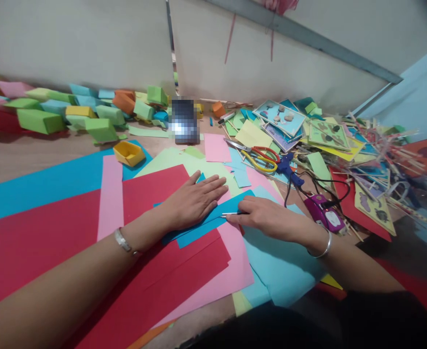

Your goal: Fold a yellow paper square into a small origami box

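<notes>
My left hand (195,201) lies flat on folded blue paper (198,237), fingers stretched out and pressing it down. My right hand (267,218) is closed around a slim metal-tipped tool (229,214). Its thin silver tip points left along the fold of the blue paper, and the rest is hidden in my fingers, so I cannot tell its exact kind. Underneath are large red sheets (151,281), a pink sheet (235,261) and light blue sheets (286,261).
Folded paper boxes (100,128) line the back left, with a yellow open box (129,153) nearer. Scissors (260,157), a blue glue gun (289,169) and a purple device (324,213) lie right. Beyond them are decorated cards (280,118) and sticks. A pixelated object (184,121) stands behind.
</notes>
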Tool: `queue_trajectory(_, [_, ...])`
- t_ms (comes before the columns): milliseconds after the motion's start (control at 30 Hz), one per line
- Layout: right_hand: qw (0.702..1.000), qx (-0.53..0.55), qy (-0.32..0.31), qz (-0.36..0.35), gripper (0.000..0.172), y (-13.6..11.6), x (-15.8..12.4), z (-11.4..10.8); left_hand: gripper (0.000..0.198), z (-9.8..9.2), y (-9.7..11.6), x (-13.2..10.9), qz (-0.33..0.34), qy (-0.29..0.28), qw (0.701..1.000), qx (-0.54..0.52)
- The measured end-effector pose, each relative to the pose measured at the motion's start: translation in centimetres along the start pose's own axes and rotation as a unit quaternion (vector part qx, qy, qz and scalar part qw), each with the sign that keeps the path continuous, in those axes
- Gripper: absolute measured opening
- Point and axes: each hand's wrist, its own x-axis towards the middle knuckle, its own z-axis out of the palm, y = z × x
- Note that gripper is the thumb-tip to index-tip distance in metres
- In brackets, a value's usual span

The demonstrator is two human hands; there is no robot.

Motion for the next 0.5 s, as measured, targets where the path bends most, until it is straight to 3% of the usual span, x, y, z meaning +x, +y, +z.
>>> queue_trajectory(133, [0.998, -0.045, 0.025, -0.045, 0.033, 0.0, -0.7, 0.5, 0.053, 0.1, 0.0, 0.0, 0.003, 0.004, 1.000, -0.008])
queue_trajectory(500, [0.998, -0.056, 0.015, -0.036, 0.037, -1.3, -0.2, 0.0, 0.051, 0.4, -0.2, 0.0, 0.009, 0.026, 1.000, -0.012])
